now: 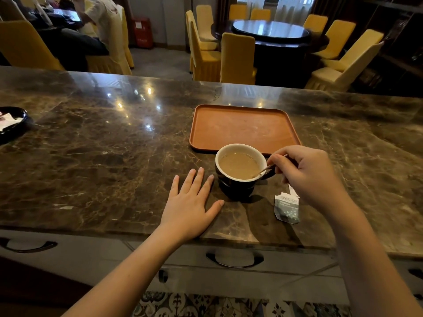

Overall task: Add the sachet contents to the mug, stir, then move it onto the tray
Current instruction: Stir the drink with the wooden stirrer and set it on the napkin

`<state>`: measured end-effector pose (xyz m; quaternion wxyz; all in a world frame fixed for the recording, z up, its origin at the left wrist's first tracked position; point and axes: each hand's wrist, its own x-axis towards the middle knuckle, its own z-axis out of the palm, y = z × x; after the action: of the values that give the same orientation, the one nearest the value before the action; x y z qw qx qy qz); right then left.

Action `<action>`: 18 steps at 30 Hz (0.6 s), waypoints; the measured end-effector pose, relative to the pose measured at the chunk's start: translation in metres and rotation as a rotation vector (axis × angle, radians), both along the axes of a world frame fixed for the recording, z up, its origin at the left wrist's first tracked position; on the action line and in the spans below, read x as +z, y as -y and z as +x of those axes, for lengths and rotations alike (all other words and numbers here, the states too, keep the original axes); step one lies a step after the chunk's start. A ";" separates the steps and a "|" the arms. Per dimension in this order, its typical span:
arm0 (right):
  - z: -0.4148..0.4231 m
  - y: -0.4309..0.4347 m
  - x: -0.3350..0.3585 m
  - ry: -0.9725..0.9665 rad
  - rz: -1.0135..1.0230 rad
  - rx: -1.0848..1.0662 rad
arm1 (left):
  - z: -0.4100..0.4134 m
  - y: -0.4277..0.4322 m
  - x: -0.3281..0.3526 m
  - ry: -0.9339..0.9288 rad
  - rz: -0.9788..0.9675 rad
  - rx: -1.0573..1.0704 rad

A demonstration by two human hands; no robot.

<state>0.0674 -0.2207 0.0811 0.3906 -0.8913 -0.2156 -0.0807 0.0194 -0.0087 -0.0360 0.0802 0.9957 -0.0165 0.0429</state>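
A dark mug [235, 186] with a white inside stands on the marble counter, filled with light brown liquid. My right hand [309, 175] pinches a thin stirring stick [265, 169] whose lower end dips into the liquid at the mug's right side. My left hand [192, 202] lies flat on the counter just left of the mug, fingers spread, holding nothing. A torn sachet [287, 208] lies on the counter right of the mug, partly under my right wrist. The brown tray [242, 126] sits directly behind the mug and holds nothing.
A black dish [13, 124] with white paper in it stands at the counter's far left edge. Drawer handles [234, 259] run below the counter's front edge. Beyond the counter are yellow-covered chairs, a round dark table and a seated person.
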 end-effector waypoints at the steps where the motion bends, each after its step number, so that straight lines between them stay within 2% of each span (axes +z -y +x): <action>1: 0.002 -0.001 -0.001 0.039 -0.016 -0.029 | 0.000 0.000 0.000 0.002 -0.001 -0.001; 5: 0.006 -0.013 -0.013 0.112 0.021 -0.099 | -0.001 0.000 0.000 0.007 -0.003 -0.002; 9: -0.002 -0.024 -0.023 0.065 0.077 -0.059 | 0.000 -0.001 0.000 0.003 -0.007 -0.002; 14: -0.009 -0.019 -0.021 -0.092 0.190 0.018 | 0.000 -0.001 -0.001 0.001 -0.007 -0.005; 18: -0.005 -0.004 -0.010 -0.075 0.186 0.018 | 0.000 -0.001 0.000 0.000 -0.001 -0.004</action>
<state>0.0629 -0.2165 0.0710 0.4803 -0.8516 -0.2002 -0.0637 0.0194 -0.0080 -0.0359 0.0807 0.9956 -0.0185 0.0429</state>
